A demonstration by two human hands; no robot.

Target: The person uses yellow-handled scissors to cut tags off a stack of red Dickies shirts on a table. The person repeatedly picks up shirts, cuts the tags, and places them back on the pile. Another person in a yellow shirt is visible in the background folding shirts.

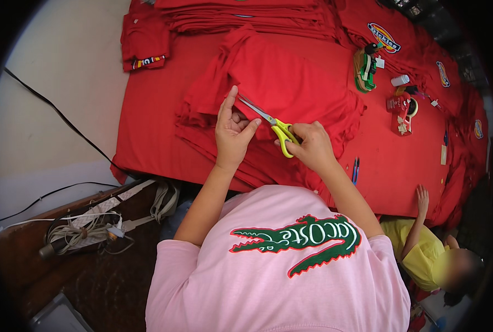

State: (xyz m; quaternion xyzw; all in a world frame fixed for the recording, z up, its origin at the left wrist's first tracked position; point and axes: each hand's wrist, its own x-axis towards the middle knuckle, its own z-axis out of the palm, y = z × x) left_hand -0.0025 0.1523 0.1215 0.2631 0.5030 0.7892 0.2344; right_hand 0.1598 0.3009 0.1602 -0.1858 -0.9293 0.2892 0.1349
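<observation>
A pile of red garments (296, 72) lies on the red-covered table in front of me. My left hand (233, 133) is at the near left edge of the top garment, index finger stretched up along the cloth and the other fingers curled in, with the garment's edge caught at them. In my right hand (313, 145) is a pair of scissors (282, 133) with yellow-green handles, my fingers closed through the loops. The blades point up and left, lie along the cloth edge and reach close to my left fingertips. Whether the blades are cutting cloth is hard to see.
Folded red shirts (252, 19) are stacked at the back. To the right are a green tape dispenser (364, 71), a red one (404, 113), a white spool (400, 81) and blue thread snips (356, 170). A person in yellow (423, 254) rests a hand on the table.
</observation>
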